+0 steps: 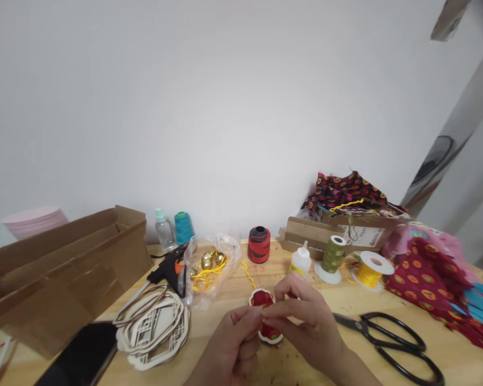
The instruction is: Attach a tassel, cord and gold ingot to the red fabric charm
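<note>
My left hand [239,340] and my right hand [309,321] meet at the fingertips low in the middle of the head view. Both are closed in a pinch, and whatever lies between the fingers is too small to make out. Just under and behind the fingertips is a small red patterned ornament [270,335] with a pale scalloped edge, partly covered by the hands. A twisted yellow cord [248,274] runs up from its top end across the table. Black-handled scissors [362,326] lie on the table right of my right hand.
Left stand a cardboard box [72,284], a black phone [80,354], wooden cutouts [155,327], a glue gun [169,272] and a bag of gold bells [212,262]. Behind are a red-black spool [259,245], glue bottle [301,260], green spool [333,254], yellow spool [370,273] and red fabric [422,273].
</note>
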Demonstrator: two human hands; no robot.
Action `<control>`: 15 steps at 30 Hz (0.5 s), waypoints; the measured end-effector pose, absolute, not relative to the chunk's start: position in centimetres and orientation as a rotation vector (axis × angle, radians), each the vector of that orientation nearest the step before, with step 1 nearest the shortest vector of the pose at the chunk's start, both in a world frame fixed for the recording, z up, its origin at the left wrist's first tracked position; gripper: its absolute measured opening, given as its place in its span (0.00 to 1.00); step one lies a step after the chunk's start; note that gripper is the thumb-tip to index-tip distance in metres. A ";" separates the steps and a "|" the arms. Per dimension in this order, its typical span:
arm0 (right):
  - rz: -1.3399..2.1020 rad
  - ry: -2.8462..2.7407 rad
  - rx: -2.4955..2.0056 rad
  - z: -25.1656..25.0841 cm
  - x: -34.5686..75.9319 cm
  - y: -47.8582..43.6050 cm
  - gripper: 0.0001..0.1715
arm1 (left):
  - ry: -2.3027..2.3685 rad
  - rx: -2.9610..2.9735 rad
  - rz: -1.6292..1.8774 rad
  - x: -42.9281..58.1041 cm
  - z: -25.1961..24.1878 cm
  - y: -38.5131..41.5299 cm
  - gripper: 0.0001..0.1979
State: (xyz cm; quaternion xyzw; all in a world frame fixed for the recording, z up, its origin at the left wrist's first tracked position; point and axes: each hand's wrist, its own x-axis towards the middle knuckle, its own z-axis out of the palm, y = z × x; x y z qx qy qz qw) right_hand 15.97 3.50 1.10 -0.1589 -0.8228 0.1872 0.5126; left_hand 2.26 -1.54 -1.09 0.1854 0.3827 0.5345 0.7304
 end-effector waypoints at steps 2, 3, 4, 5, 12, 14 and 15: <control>0.600 -1.937 -0.432 1.0 15.8 3.5 0.07 | 0.833 0.430 1.177 2.2 -1.2 -1.5 0.17; 0.665 -1.919 -0.459 1.0 15.8 3.6 0.07 | 0.828 0.443 1.176 2.1 -1.3 -1.5 0.17; 0.719 -1.904 -0.485 0.9 15.7 3.6 0.06 | 0.824 0.457 1.175 2.1 -1.3 -1.5 0.17; 0.764 -1.891 -0.505 0.9 15.7 3.7 0.05 | 0.821 0.474 1.175 2.1 -1.3 -1.4 0.17; 0.716 -1.946 -0.511 0.5 15.9 4.1 0.07 | 0.833 0.485 1.247 2.0 -1.3 -1.1 0.17; 0.588 -2.000 -0.494 0.4 16.0 4.2 0.08 | 0.841 0.491 1.260 1.9 -1.4 -1.1 0.17; 0.517 -2.024 -0.487 0.3 16.0 4.3 0.08 | 0.849 0.500 1.263 1.9 -1.5 -1.1 0.16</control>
